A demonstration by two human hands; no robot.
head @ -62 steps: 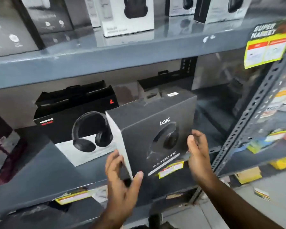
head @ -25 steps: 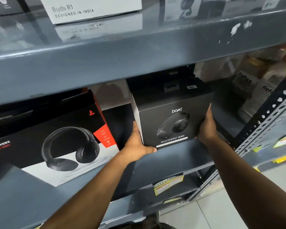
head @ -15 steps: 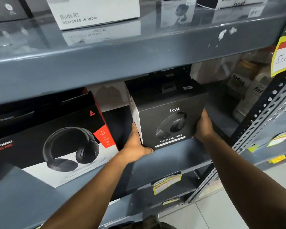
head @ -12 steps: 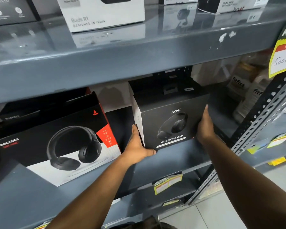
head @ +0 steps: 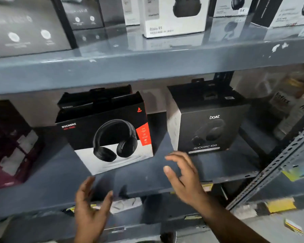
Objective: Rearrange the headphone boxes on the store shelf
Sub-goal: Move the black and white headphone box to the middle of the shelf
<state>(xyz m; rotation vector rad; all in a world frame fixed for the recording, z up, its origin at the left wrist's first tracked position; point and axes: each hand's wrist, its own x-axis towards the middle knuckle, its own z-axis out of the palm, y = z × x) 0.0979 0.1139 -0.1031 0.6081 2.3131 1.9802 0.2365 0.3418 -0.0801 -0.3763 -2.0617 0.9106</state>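
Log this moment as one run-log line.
step: boat Rockerz 430 box standing on middle shelf | left hand: open, empty | right hand: open, empty, clear of box

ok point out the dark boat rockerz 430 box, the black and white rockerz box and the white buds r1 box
boat Rockerz 430 box (head: 209, 130), head view, middle of its front face
black and white Rockerz box (head: 111, 137), head view, printed headphones on its front
Buds R1 box (head: 174, 23), head view, its white front face
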